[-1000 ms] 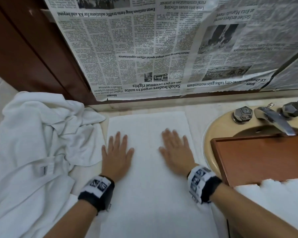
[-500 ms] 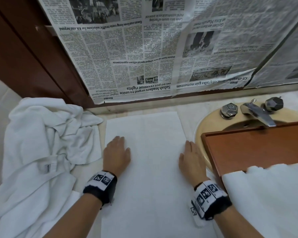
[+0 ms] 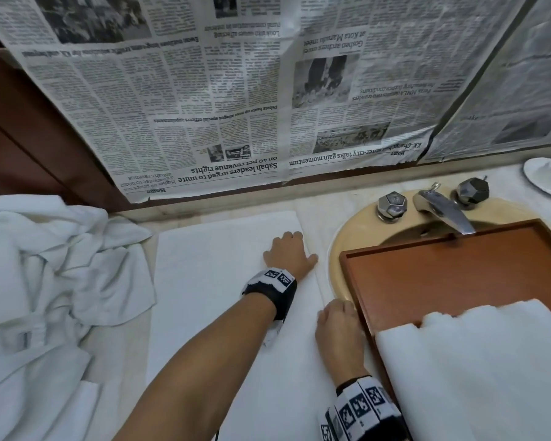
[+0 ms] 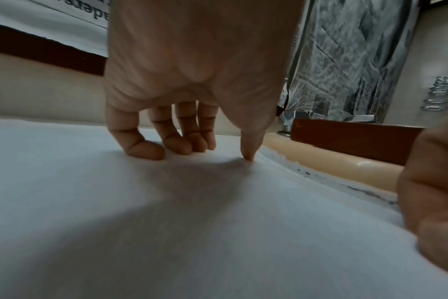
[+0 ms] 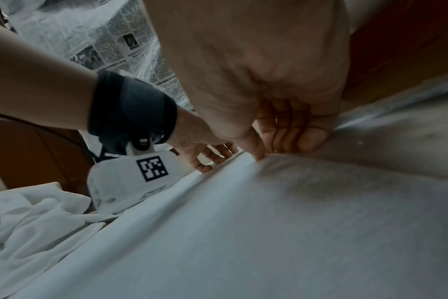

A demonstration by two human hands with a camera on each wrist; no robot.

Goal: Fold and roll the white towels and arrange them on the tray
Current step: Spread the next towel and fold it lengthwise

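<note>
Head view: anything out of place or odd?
Yes. The wooden tray sits across the sink basin, under the faucet, not on the counter. Upside-down newspaper covers the wall behind. A crumpled white pile lies left of the flat towel. No spills or damage visible.
</note>
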